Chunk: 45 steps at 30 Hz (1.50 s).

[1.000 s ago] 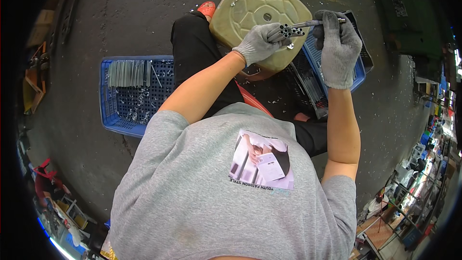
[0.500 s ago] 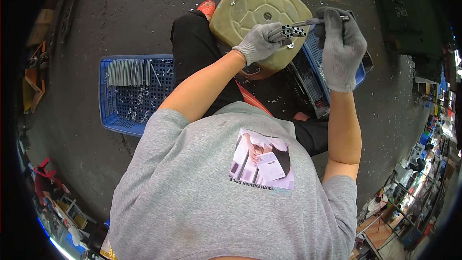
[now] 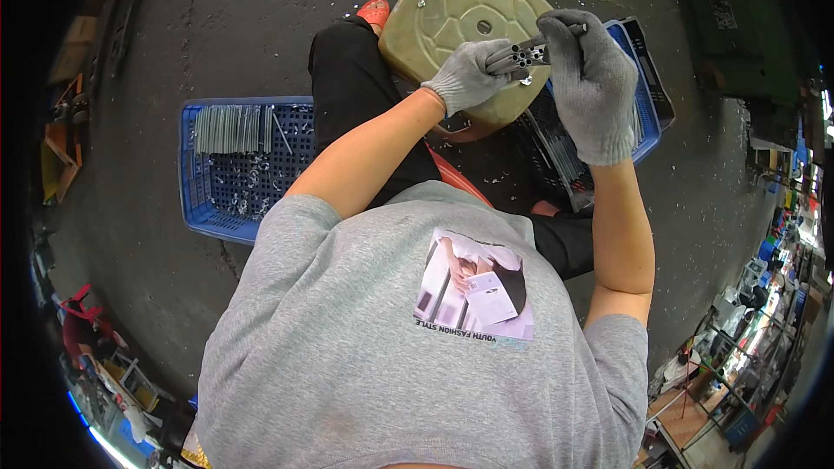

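Observation:
My left hand (image 3: pixel 473 78), in a grey knit glove, is closed around a bundle of thin metal tubes (image 3: pixel 528 56). Their open round ends point to the right, over the edge of the stool. Close beside them is my gloved right hand (image 3: pixel 595 91), its thumb and fingers pinching a slim metal rod (image 3: pixel 579 29). One end of the rod sticks out past the fingers; its other end lies at the tube ends, and I cannot tell whether it is inside one.
A worn yellowish stool (image 3: pixel 426 39) stands in front of me. On the left is a blue plastic basket (image 3: pixel 224 230) with a row of metal tubes (image 3: pixel 233 130) and small metal scraps. Another blue basket (image 3: pixel 645 87) sits at the right, beneath my hand, beside a dark crate (image 3: pixel 656 78).
My right hand has moved left with the rod, up to the tube ends. The left hand and the bundle have stayed almost in place.

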Each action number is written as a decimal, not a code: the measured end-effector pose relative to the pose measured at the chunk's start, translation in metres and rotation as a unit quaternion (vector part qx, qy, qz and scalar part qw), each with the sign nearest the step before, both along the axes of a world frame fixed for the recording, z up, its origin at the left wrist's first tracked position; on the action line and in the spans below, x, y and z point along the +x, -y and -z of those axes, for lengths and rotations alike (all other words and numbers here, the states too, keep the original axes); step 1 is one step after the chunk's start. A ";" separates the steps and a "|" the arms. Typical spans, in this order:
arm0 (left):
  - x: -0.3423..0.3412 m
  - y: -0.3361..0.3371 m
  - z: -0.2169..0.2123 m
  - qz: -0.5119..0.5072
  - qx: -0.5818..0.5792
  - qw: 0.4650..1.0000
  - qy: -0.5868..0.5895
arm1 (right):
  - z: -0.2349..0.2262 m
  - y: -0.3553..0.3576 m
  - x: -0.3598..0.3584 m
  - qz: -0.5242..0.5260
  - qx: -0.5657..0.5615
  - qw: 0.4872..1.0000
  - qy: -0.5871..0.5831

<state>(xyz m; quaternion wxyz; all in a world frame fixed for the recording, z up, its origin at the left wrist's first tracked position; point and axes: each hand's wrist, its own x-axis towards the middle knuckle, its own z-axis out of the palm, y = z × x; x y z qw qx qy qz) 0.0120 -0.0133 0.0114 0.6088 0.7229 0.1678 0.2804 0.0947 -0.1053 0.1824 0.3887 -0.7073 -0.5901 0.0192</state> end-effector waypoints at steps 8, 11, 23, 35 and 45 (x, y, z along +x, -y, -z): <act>0.000 -0.001 0.001 0.000 0.015 1.000 0.024 | 0.004 0.009 0.003 0.084 0.061 0.974 -0.204; -0.001 -0.001 0.000 -0.004 0.036 0.999 0.029 | 0.002 0.012 0.002 0.121 0.021 0.954 -0.272; 0.000 0.000 0.000 0.005 0.009 1.000 0.014 | 0.005 0.010 0.002 0.048 0.026 0.993 -0.105; 0.003 0.001 0.005 0.005 -0.007 0.999 0.053 | 0.011 0.020 -0.001 0.095 0.095 0.981 -0.139; 0.012 0.001 0.024 0.005 -0.035 0.996 0.079 | 0.008 0.024 0.003 0.159 0.036 0.955 -0.247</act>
